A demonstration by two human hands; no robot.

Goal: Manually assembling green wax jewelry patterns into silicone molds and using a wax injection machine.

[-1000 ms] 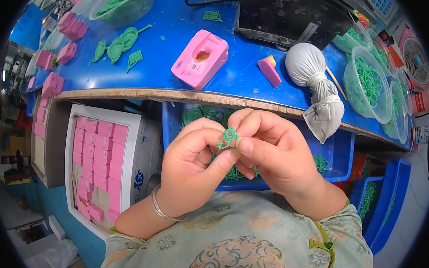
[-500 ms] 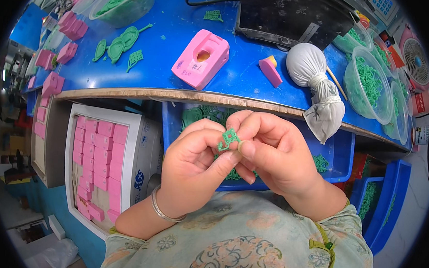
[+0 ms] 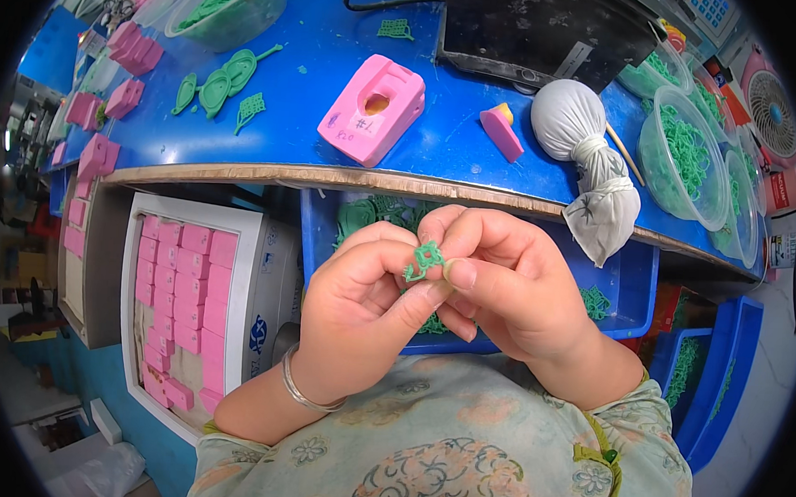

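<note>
L hand [image 3: 368, 305] & R hand [image 3: 515, 291] nearly meet, fingers drawn in narrow, thumbs & fingertips pinching 1 small green openwork piece [image 3: 428, 257] btwn them; piece sits at the L fingertips, its R side at the R thumb & forefinger.

Directly under both hands: 1 wide blue plastic tray [image 3: 636, 306], partly hidden by them, holding loose green openwork pieces [image 3: 595, 302], w/ more heaped at its far L end.

L of the L hand: 1 open box w/ white rim [image 3: 131, 302], packed w/ pink rectangular blocks [image 3: 189, 278] in rows. R of the R hand, lower: blue plastic bins [image 3: 736, 356] w/ green bits [image 3: 682, 367] in them.

Ahead of the hands, on the blue tabletop [image 3: 277, 148]: 1 pink block w/ a round hole [image 3: 372, 112]; R of it, 1 small pink wedge [image 3: 501, 134], then 1 tied white cloth bundle [image 3: 568, 122], ahead & R of the R hand. Ahead-L of the L hand lie flat green oval pieces [image 3: 215, 93].

Farther out, R side: clear round plastic tubs [image 3: 672, 198] full of green stringy pieces [image 3: 684, 155]. Far ahead-L: 1 clear plastic tub [image 3: 248, 26], also w/ green strands [image 3: 224, 1].
</note>
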